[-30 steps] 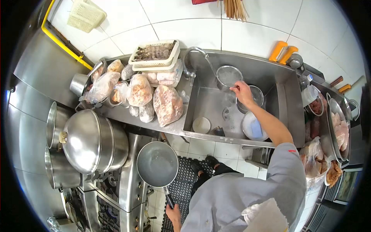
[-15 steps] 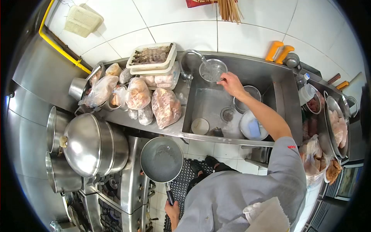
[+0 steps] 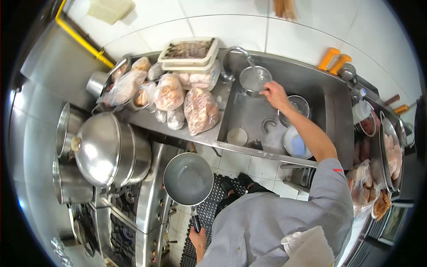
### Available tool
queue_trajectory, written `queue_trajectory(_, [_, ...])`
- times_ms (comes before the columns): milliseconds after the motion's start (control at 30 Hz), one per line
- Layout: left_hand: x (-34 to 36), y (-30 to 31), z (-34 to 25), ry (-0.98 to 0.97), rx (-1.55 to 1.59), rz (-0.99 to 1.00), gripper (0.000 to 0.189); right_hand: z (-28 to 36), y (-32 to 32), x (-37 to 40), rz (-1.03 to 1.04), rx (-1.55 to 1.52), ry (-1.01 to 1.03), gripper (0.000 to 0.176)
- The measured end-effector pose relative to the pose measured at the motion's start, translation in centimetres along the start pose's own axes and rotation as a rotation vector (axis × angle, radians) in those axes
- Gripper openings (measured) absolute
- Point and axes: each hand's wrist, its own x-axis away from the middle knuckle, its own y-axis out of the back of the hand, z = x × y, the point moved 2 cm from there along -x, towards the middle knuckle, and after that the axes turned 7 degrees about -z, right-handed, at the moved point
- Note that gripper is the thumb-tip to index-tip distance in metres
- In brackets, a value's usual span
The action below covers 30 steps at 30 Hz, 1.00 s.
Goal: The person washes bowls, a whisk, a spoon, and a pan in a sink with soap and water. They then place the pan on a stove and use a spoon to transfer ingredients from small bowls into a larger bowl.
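Note:
My left hand point(image 3: 198, 240) is closed round the black handle of a frying pan point(image 3: 189, 179). The pan is held level over the floor beside the stove, with a little clear liquid seeming to lie in its grey inside. My right hand point(image 3: 275, 94) grips the rim of a round metal bowl point(image 3: 255, 79) under the curved tap point(image 3: 240, 50), and water runs into it. This bowl is at the back left of the steel sink point(image 3: 244, 109). Lower in the sink are another metal bowl point(image 3: 297, 107), a white bowl point(image 3: 291, 141) with a blue sponge point(image 3: 298, 144), and a round white lid-like piece point(image 3: 237, 136).
Bagged meat point(image 3: 200, 112) and a stacked white tray point(image 3: 189, 51) crowd the counter left of the sink. A big domed pot point(image 3: 100, 149) stands on the stove point(image 3: 153, 191). Orange-handled tools point(image 3: 329, 58) are behind the sink; raw meat pieces point(image 3: 391, 153) lie in a pan at right.
The view has shifted, so the sink and counter appear farther right. The pan sits slightly farther left relative to the sink. Both hands keep their holds, and water still runs into the bowl.

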Motion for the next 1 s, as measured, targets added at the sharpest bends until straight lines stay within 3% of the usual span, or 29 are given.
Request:
queue_trajectory(133, [1.0,1.4,-2.0,-0.019,0.028,-0.066,0.028,0.4,0.2,0.4,0.013,0.019,0.086,0.014])
queue_trajectory(200, [1.1,0.9,-0.4,0.108,0.004,-0.023,0.027,0.6,0.3,0.6,0.019,0.037,0.108,0.014])
queue_trajectory(533, [3.0,1.3,-0.5,0.168,0.064,-0.039,0.030,1.4,0.2,1.2,0.018,0.024,0.108,0.016])
queue_trajectory(733, [2.3,1.3,0.6,0.124,0.039,-0.034,0.032,2.0,0.2,2.2,0.019,-0.117,-0.062,0.020])
queue_trajectory(933, [-2.2,2.2,2.7,-0.091,0.047,-0.003,0.028,4.8,3.3,5.5,0.067,-0.021,-0.180,0.023])
queue_trajectory(1000, [-4.3,3.0,2.6,-0.061,0.005,0.078,0.027,6.3,5.2,7.0,0.070,0.040,-0.228,0.024])
